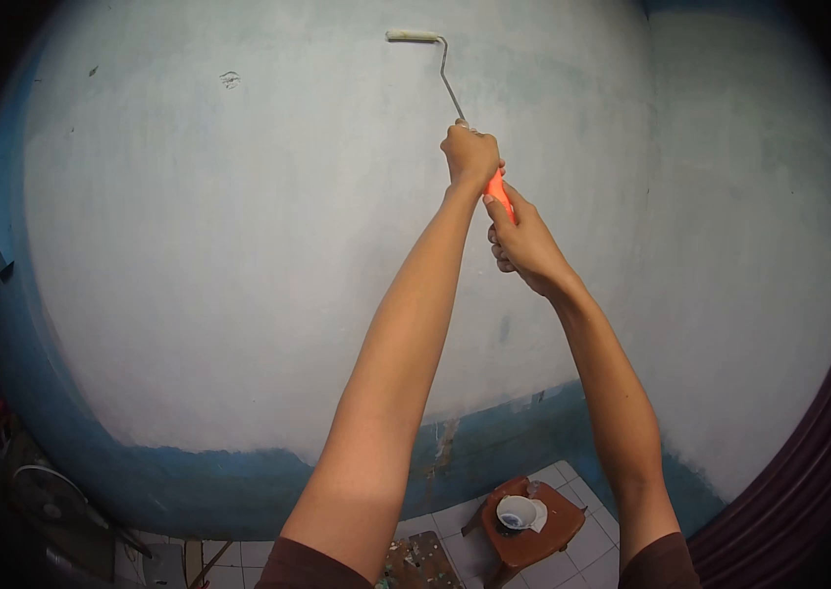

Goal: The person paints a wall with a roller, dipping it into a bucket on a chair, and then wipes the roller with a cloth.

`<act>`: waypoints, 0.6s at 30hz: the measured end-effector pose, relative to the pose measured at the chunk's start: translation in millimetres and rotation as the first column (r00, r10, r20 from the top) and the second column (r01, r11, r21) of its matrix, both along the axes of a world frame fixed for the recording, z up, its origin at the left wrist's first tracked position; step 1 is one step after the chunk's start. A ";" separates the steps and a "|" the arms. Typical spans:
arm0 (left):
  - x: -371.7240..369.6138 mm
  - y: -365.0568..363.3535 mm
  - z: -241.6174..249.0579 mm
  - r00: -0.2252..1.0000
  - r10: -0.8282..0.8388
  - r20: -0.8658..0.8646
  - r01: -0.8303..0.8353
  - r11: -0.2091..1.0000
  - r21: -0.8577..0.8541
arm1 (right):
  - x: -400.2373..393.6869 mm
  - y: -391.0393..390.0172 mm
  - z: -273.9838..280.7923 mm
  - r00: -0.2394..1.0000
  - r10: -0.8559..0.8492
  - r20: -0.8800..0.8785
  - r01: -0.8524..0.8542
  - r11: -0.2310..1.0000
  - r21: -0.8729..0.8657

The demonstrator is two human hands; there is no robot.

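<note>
Both my arms reach up and forward along a paint roller. Its narrow pale sleeve [414,37] lies against the upper wall [239,245], and a thin bent metal rod [451,83] runs down from it to an orange handle [498,191]. My left hand [472,155] is wrapped round the upper end of the handle, where the rod enters. Lower down, my right hand [523,236] grips the handle's bottom end, thumb along it. The wall carries whitish paint with bluish-green patches showing through.
Unpainted blue wall [229,491] runs along the bottom. On the tiled floor stands a brown stool [548,535] bearing a white container [517,511]. A fan [52,506] is at lower left, a dark purple curtain [798,481] at right. The wall turns a corner right of my hands.
</note>
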State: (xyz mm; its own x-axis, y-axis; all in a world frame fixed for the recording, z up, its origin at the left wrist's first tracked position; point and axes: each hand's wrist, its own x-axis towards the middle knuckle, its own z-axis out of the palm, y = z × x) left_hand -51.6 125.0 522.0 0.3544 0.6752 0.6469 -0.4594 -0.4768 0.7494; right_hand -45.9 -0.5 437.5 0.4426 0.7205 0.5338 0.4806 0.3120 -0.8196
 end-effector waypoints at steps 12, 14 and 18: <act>-9.9 22.6 -172.6 0.982 0.150 -0.111 -0.140 0.985 0.100 | -3.2 38.7 -179.2 0.966 -0.141 0.216 0.122 0.988 0.098; -17.8 12.1 -189.9 0.975 0.155 -0.159 -0.145 0.987 0.073 | -5.3 32.6 -198.4 0.978 -0.104 0.181 0.101 0.995 0.027; -7.9 10.7 -173.8 0.973 0.162 -0.164 -0.154 0.986 0.062 | 7.1 34.3 -184.5 0.985 -0.072 0.159 0.072 0.997 0.006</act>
